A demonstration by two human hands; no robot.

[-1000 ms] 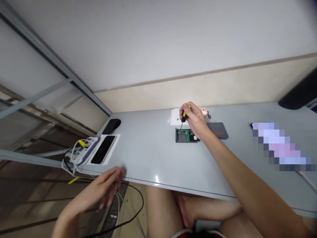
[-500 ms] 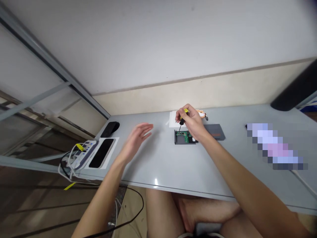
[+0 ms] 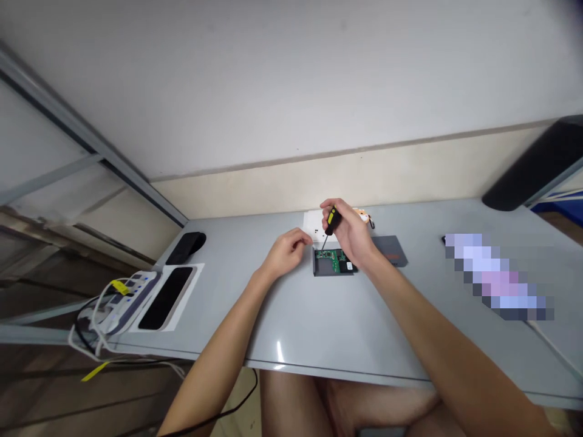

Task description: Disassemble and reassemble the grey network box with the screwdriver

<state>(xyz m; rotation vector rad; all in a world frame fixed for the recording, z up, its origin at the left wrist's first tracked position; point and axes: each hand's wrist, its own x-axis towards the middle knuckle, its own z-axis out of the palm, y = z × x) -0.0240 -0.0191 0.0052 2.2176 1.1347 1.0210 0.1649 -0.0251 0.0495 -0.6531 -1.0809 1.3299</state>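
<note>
My right hand [image 3: 354, 235] is closed round the yellow-and-black handle of a screwdriver [image 3: 333, 220]. The shaft slants down, its tip at the upper left of a green circuit board [image 3: 336, 260]. That board lies in a shallow dark grey case [image 3: 324, 267] on the table; whether the tip touches it I cannot tell. Just left of the case, my left hand [image 3: 286, 251] has curled fingers, their tips near its upper left corner. Anything pinched there is too small to make out. A white paper [image 3: 311, 221] with small dark bits, perhaps screws, lies behind.
Right of the case is a flat dark grey panel [image 3: 390, 250], partly behind my right hand. An orange-and-white object [image 3: 363, 216] lies behind it. Leftward are a phone [image 3: 166, 297], a power strip [image 3: 132, 303] with cables and a black object [image 3: 186, 247]. A blurred-out device [image 3: 498, 276] lies right.
My left hand has moved right, from open above the table to curled beside the case. The screwdriver leans more, its tip now farther left on the board. The view has shifted slightly.
</note>
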